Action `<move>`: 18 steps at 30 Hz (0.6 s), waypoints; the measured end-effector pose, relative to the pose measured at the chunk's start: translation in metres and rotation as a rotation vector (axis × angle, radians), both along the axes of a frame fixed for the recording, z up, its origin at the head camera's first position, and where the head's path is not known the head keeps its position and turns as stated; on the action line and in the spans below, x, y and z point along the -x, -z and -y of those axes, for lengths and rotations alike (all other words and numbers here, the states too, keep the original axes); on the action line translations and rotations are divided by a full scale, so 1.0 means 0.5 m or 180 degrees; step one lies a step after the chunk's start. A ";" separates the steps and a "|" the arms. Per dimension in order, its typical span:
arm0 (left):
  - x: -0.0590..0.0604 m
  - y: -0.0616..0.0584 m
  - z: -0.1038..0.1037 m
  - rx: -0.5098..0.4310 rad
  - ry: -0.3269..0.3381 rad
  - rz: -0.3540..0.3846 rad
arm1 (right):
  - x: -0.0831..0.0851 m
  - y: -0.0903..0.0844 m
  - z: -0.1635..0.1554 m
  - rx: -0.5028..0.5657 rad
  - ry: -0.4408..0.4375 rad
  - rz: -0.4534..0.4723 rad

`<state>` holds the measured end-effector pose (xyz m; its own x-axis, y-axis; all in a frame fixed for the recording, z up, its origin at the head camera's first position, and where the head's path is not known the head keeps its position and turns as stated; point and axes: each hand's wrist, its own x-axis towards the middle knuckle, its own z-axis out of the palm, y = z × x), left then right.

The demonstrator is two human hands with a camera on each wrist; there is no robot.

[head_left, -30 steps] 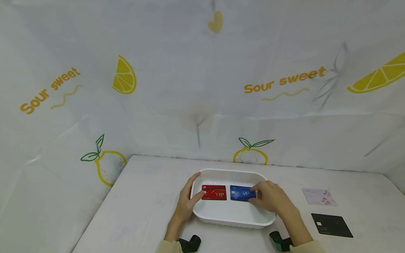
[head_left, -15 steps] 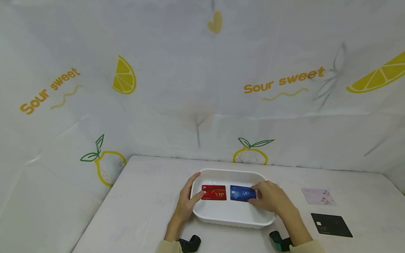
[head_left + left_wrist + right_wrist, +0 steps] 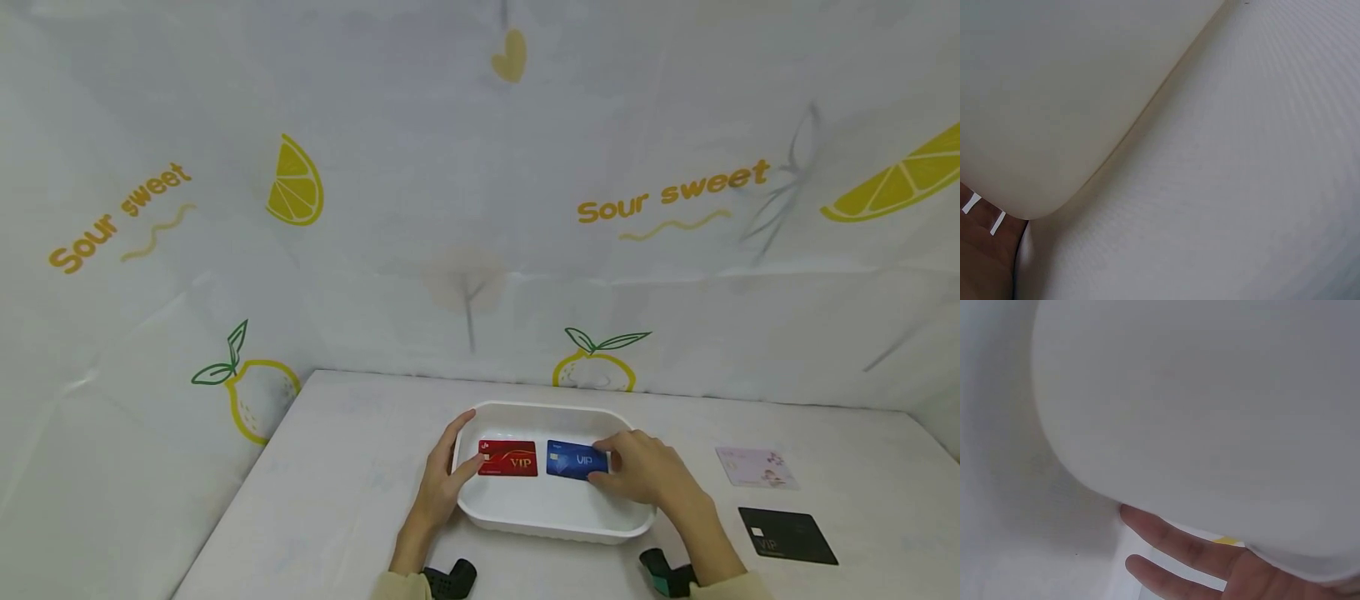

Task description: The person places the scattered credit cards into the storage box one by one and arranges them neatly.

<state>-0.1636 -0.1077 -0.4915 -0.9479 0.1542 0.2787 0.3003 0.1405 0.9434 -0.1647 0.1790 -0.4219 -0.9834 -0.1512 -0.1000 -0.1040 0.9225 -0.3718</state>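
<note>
A white plastic tray (image 3: 540, 510) with rounded corners holds a red VIP card (image 3: 507, 458) on the left and a blue VIP card (image 3: 570, 459) beside it. My left hand (image 3: 437, 485) grips the tray's left side, thumb over the rim by the red card and fingers along the outer wall. At the blue card's right end, my right hand (image 3: 651, 468) pinches it between thumb and finger at the upper and lower edges. The tray's outside (image 3: 1072, 94) fills much of the left wrist view. In the right wrist view, two fingers extend beneath the tray's pale wall (image 3: 1191, 412).
To the right of the tray, a pale pink flowered card (image 3: 756, 467) lies on the white-covered table (image 3: 345, 500), with a black VIP card (image 3: 787, 535) nearer the front. A white sheet (image 3: 420, 208) with lemon prints hangs behind.
The blue card has shifted very slightly right, away from the red card, with my right hand on it. My left hand and the tray look unchanged.
</note>
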 end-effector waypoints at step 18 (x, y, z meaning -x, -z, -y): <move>0.001 0.000 0.000 -0.0024 -0.0004 0.0010 | -0.019 -0.046 -0.037 -0.0001 -0.0305 -0.0514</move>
<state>-0.1639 -0.1075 -0.4915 -0.9489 0.1509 0.2770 0.2973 0.1338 0.9454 -0.1553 0.1977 -0.3987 -0.9678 -0.2450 0.0580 -0.2498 0.9055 -0.3429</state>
